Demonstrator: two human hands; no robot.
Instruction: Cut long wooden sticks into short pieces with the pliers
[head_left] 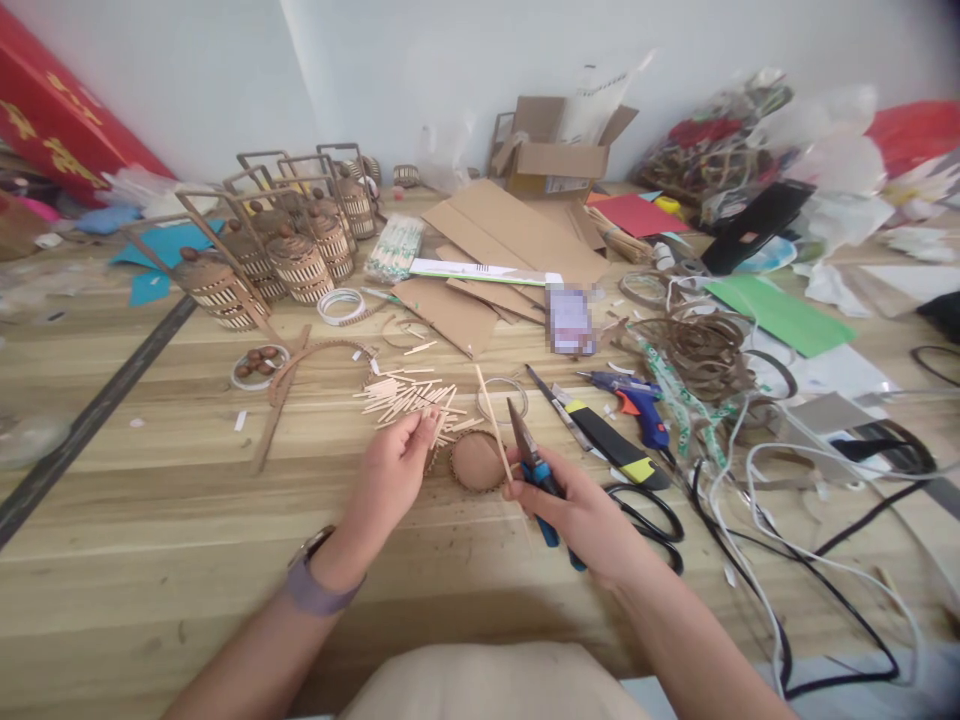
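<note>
My left hand (397,455) is closed in a pinch at the near edge of a pile of short wooden sticks (401,395); what lies between its fingertips is too small to make out. In my right hand (577,500) are pliers (523,435) with blue handles, jaws pointing up and away. The same hand pinches a long thin wooden stick (489,412) between thumb and finger, upright beside the jaws. A round brown disc with a dark notched rim (478,460) lies on the table between my hands, just left of the stick.
Right of my hands lie a black-and-yellow cutter (611,440), a blue glue gun (652,410), black-handled scissors (649,520) and tangled cables (750,540). Several small lantern-like baskets (304,265) stand at the back left. Cardboard sheets (517,235) and a cardboard box (559,160) are behind.
</note>
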